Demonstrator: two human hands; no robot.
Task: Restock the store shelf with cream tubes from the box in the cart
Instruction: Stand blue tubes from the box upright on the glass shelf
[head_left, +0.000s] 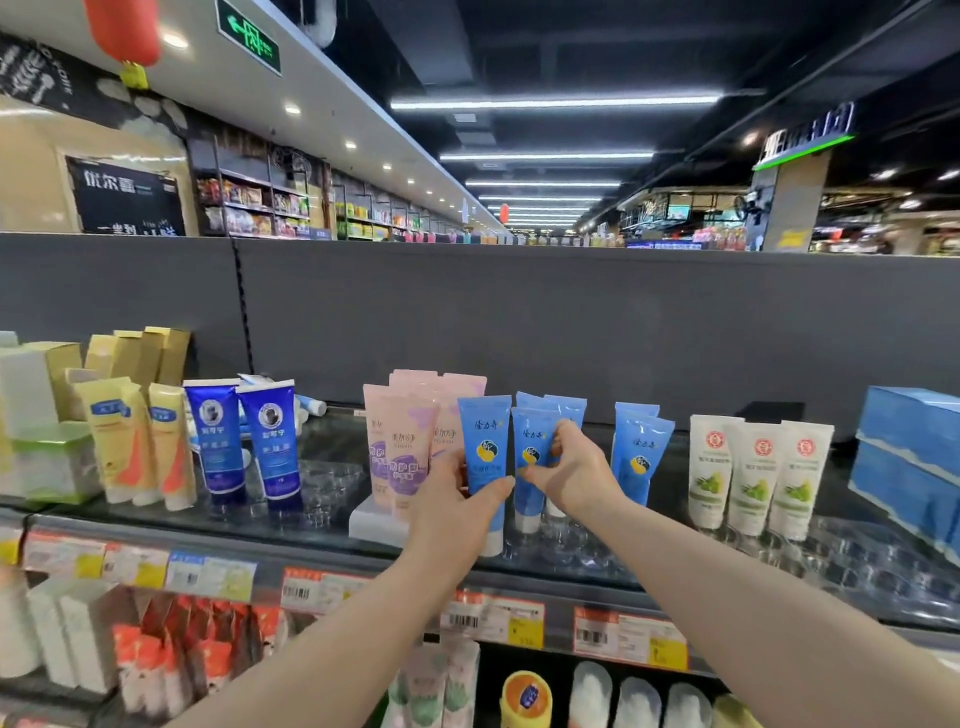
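my left hand (457, 512) grips a light blue plastic cream tube (484, 452) with a yellow-and-navy emblem and white cap, upright at the front of the dark store shelf (332, 540). my right hand (569, 470) pinches a matching tube (530, 441) just beside it, between thumb and curled fingers.

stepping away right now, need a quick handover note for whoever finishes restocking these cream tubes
Left hand grips the front blue tube, upright on the shelf.
Right hand pinches the second blue tube beside it.
Done: more blue tubes already stand to the right.
Left: seat these two, then fetch more; the box and cart are out of view.
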